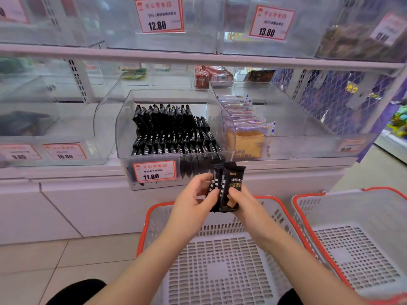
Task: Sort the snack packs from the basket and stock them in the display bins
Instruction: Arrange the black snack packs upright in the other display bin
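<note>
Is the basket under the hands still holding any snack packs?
No, the basket shows only bare mesh; both hands hold the black packs above it.

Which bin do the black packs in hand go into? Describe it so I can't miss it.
On the lower shelf, find the clear bin straight above the left basket. It is the only one filled with rows of black packs, and its price tag reads 11.80.

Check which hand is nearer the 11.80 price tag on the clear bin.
Left. The left hand sits just below-right of the 11.80 price tag; the right hand is farther right.
</note>
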Demonstrator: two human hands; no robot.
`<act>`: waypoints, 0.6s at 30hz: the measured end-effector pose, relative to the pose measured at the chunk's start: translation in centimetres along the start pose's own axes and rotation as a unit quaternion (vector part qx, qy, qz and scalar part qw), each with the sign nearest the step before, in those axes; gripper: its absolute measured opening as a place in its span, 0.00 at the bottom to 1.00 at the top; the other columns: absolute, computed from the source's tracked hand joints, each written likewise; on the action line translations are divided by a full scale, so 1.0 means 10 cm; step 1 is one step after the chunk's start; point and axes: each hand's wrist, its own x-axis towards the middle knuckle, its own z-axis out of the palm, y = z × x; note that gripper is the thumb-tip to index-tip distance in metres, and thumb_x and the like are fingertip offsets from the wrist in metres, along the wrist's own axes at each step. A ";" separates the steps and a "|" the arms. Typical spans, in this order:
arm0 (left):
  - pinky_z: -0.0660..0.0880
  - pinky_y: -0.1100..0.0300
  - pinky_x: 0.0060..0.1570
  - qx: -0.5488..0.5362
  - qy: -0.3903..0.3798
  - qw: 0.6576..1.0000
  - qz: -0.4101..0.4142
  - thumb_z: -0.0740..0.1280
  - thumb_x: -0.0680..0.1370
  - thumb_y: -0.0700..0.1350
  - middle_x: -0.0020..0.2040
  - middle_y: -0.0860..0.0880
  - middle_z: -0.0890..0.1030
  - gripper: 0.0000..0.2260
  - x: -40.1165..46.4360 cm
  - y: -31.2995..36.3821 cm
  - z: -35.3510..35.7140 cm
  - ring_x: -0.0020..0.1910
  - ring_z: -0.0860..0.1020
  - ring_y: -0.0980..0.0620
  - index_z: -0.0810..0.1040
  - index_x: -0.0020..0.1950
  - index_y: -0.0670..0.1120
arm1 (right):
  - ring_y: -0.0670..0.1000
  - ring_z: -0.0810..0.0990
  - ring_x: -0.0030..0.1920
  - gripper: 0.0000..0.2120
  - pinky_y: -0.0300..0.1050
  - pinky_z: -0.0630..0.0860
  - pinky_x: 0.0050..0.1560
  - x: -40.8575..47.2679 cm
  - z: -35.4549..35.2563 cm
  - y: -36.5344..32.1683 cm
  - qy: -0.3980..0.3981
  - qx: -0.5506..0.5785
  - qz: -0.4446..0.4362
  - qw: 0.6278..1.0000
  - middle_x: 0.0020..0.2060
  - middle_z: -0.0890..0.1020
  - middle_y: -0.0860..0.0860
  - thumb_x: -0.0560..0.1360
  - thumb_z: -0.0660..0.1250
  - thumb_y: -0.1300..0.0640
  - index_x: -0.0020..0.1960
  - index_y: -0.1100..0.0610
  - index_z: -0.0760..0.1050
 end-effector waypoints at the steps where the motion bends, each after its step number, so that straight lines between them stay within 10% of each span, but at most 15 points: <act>1: 0.77 0.59 0.49 0.028 0.003 0.999 0.018 0.65 0.77 0.42 0.51 0.57 0.80 0.14 0.01 0.02 -0.01 0.50 0.78 0.59 0.72 0.54 0.61 | 0.45 0.77 0.59 0.13 0.45 0.71 0.63 0.01 -0.01 -0.01 -0.003 0.006 -0.002 1.000 0.56 0.81 0.46 0.81 0.53 0.54 0.61 0.44 0.71; 9: 0.73 0.70 0.42 0.152 0.035 0.969 0.191 0.63 0.77 0.35 0.50 0.55 0.77 0.14 0.42 0.38 -0.26 0.43 0.75 0.60 0.77 0.55 0.53 | 0.43 0.81 0.49 0.16 0.35 0.76 0.45 0.28 -0.13 -0.49 0.174 0.025 -0.161 0.971 0.48 0.83 0.44 0.69 0.71 0.51 0.56 0.46 0.74; 15: 0.68 0.76 0.39 0.237 0.009 0.961 0.143 0.62 0.77 0.41 0.45 0.56 0.77 0.12 1.21 0.66 -0.61 0.42 0.75 0.60 0.73 0.59 0.52 | 0.42 0.79 0.41 0.05 0.40 0.74 0.42 0.76 -0.10 -1.03 0.261 -0.215 -0.183 0.923 0.38 0.82 0.43 0.71 0.67 0.48 0.44 0.47 0.75; 18: 0.69 0.65 0.51 0.410 -0.030 0.904 0.115 0.62 0.77 0.45 0.53 0.49 0.78 0.13 1.74 0.63 -0.68 0.52 0.76 0.52 0.74 0.61 0.46 | 0.40 0.75 0.37 0.04 0.35 0.67 0.34 1.07 0.01 -1.19 0.252 -0.352 -0.172 0.885 0.37 0.78 0.44 0.72 0.62 0.49 0.44 0.48 0.71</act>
